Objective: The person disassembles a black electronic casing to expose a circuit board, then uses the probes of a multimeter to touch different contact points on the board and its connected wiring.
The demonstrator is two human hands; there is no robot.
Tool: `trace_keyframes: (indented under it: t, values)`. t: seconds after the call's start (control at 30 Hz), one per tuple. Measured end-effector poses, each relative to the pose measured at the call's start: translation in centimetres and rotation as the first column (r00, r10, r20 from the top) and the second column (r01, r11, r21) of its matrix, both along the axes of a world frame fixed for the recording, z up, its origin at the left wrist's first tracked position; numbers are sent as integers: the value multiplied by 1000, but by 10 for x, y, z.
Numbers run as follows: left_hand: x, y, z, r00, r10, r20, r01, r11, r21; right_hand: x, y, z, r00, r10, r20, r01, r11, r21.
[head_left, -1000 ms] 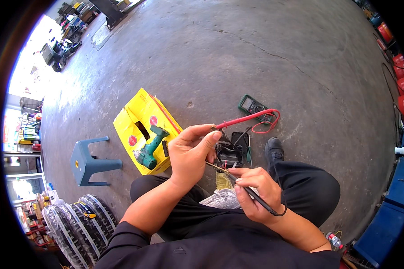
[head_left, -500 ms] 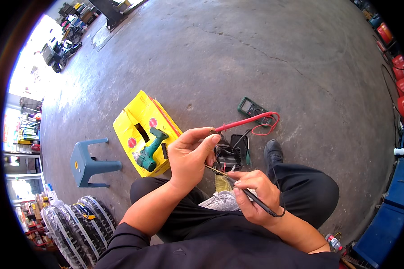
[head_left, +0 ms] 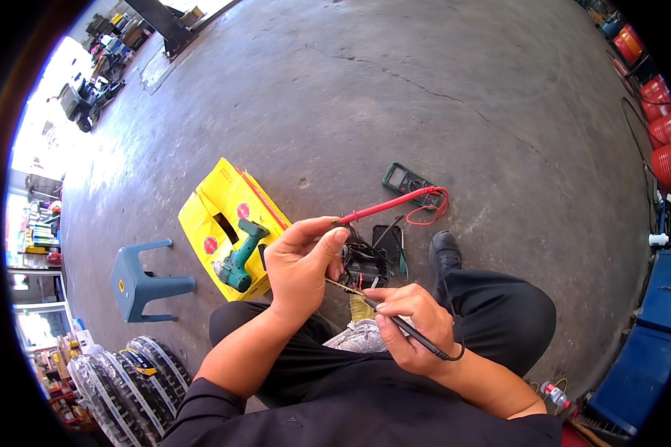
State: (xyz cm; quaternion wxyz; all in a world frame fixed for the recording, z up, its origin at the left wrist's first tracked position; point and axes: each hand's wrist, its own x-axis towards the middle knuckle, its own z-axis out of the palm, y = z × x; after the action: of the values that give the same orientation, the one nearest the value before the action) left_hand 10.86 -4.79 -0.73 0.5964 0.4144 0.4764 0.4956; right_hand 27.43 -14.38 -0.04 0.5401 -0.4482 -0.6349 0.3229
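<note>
My left hand (head_left: 300, 261) is closed, thumb and forefinger pinched around the tip end of a red test probe (head_left: 384, 205). The probe slants up to the right, its lead curling near a green-edged multimeter (head_left: 411, 185) on the floor. Below those fingers a thin, board-like strip (head_left: 341, 285) shows edge-on; most of it is hidden by the hand. A black test probe (head_left: 410, 330) is gripped in my right hand (head_left: 419, 328), its front end at the strip; exact contact is too small to tell. A black case with dark parts (head_left: 367, 267) lies beyond the hands.
A yellow box (head_left: 227, 186) stands left of my hands, with a green cordless power tool (head_left: 240, 257) on it. Farther left is a blue plastic stool (head_left: 138, 283); wrapped tyres (head_left: 123, 380) stand behind it. Red drums (head_left: 667, 127) and blue cabinets (head_left: 637, 372) line the right side.
The whole view has shifted slightly, so floor objects sit a little farther left. Both hands keep their grips, with the black probe still at the strip.
</note>
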Motion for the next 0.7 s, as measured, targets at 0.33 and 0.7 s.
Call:
trace_keyframes:
  t: [0.33,0.7]
  values:
    - [-1,0,2,1000,4,-6,-4,1000,-11,-2,-2,-4,999,-6,-42,5,999,-35]
    - [-3,1,-4,1000,-19,-6,20,1000,24,-1,0,-2,1000,-3,1,3,1000,2]
